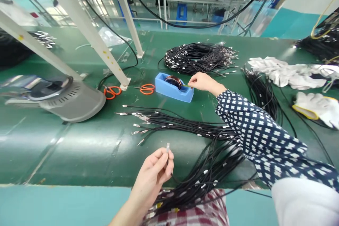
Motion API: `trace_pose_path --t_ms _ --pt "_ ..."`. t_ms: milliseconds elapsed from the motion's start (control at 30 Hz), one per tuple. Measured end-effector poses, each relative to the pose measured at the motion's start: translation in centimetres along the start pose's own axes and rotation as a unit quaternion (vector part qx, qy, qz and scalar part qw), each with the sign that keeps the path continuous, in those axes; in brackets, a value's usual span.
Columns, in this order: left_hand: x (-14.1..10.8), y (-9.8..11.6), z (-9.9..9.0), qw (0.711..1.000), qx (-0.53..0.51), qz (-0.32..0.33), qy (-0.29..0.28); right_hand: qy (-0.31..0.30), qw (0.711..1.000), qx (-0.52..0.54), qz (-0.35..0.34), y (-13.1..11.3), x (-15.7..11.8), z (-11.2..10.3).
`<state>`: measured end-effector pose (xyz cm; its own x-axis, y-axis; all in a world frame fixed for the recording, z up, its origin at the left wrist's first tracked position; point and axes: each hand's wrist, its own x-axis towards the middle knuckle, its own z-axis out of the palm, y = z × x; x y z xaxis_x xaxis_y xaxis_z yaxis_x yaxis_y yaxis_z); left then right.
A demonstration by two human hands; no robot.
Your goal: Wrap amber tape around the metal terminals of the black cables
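Observation:
My left hand (156,167), near the table's front edge, pinches a black cable by its end, with the flat silver connector (167,147) pointing up past the fingertips. My right hand (201,81) reaches forward to the blue tape dispenser (173,92), its fingers closed on the free end of the amber tape (187,85). A roll of dark amber tape (174,81) sits in the dispenser. Between my hands lies a bundle of black cables (185,126) with silver ends pointing left. More black cables (212,173) hang over the edge onto my lap.
Behind the dispenser lies a large coil of black cables (200,57). Two orange-handled scissors (147,89) (112,92) and a grey lamp-like device (71,102) are to the left. White gloves (288,72) lie at right. White metal posts (106,53) stand on the green table (87,148).

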<state>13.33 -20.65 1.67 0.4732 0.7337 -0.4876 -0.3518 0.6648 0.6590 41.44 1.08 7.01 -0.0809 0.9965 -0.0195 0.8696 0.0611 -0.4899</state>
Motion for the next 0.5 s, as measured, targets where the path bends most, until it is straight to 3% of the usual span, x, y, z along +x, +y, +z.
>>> trace_pose_path --t_ms 167,500 --pt "-0.1 0.0 0.1 1.000 -0.003 -0.006 -0.004 -0.082 0.996 0.029 0.031 -0.4 1.6 -0.9" --pt "-0.1 0.1 0.1 1.000 0.002 -0.010 -0.003 -0.107 0.981 0.078 0.144 0.5 1.0 -2.1"
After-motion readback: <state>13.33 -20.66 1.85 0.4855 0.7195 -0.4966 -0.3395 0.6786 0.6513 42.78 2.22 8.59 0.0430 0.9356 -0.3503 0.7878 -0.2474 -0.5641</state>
